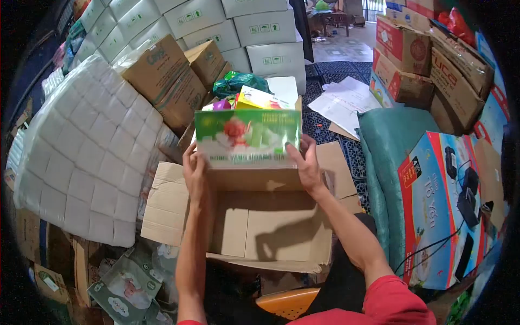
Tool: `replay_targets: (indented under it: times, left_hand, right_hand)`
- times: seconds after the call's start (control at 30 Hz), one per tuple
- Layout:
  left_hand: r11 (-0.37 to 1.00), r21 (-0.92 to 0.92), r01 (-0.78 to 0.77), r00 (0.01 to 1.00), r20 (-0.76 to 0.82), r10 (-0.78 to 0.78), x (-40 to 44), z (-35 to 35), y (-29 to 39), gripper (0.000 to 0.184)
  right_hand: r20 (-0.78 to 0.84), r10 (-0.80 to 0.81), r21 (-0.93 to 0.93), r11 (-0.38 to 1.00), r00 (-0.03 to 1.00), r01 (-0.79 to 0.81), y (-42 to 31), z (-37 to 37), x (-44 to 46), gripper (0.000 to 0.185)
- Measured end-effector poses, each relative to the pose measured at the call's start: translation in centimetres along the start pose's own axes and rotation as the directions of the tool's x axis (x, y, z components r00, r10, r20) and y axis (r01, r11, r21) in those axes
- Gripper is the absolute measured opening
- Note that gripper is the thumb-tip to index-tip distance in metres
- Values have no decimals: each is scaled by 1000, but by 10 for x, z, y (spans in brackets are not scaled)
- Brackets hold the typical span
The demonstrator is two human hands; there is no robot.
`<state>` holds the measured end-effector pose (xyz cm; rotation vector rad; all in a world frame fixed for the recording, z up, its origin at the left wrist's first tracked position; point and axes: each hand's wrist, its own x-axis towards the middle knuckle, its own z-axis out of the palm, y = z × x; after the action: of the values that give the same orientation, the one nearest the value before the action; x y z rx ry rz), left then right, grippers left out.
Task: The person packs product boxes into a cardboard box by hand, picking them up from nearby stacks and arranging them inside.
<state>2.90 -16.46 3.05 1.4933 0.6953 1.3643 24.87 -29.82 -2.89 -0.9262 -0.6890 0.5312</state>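
Between my two hands is a green and white printed box [247,141], slightly blurred, with a red picture on its front. My left hand [195,162] grips its left end and my right hand [307,165] grips its right end, fingers wrapped round the sides. Below it stands an open cardboard box [230,225] with flaps folded out and a bare bottom in view. Just behind the held box, a yellow packet [262,97] and a green plastic bag [241,83] show above another carton, partly hidden.
White cartons [197,21] are stacked at the back. A plastic-wrapped white pack [81,157] leans on the left beside brown cartons [162,76]. At right are a green sack [398,141], a blue and red box [433,216] with black cables, and stacked cartons [403,49]. Papers [344,103] lie on the floor.
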Motion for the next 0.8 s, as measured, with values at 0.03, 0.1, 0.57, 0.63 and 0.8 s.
replay_targets:
  times: [0.03, 0.1, 0.57, 0.63, 0.8]
  left_hand:
    - [997, -62, -55, 998, 3, 55, -21, -4, 10, 35]
    - [988, -149, -33, 999, 16, 36, -47, -21, 9, 35]
    - [351, 936, 27, 864, 155, -480, -71, -80, -47, 54]
    - [370, 925, 82, 817, 151, -557, -67, -81, -76, 53]
    - [375, 912, 169, 649, 184, -739, -59, -82, -184, 59]
  right_hand:
    - [78, -131, -229, 962, 988, 146, -16, 2, -11, 63]
    - [154, 30, -281, 960, 988, 15, -21, 4, -32, 67]
    - [187, 978, -201, 130, 92, -971, 50, 19, -116, 33]
    - [153, 987, -211, 84, 52, -974, 62, 13, -113, 33]
    - [143, 965, -296, 252, 218, -921, 112, -16, -91, 35]
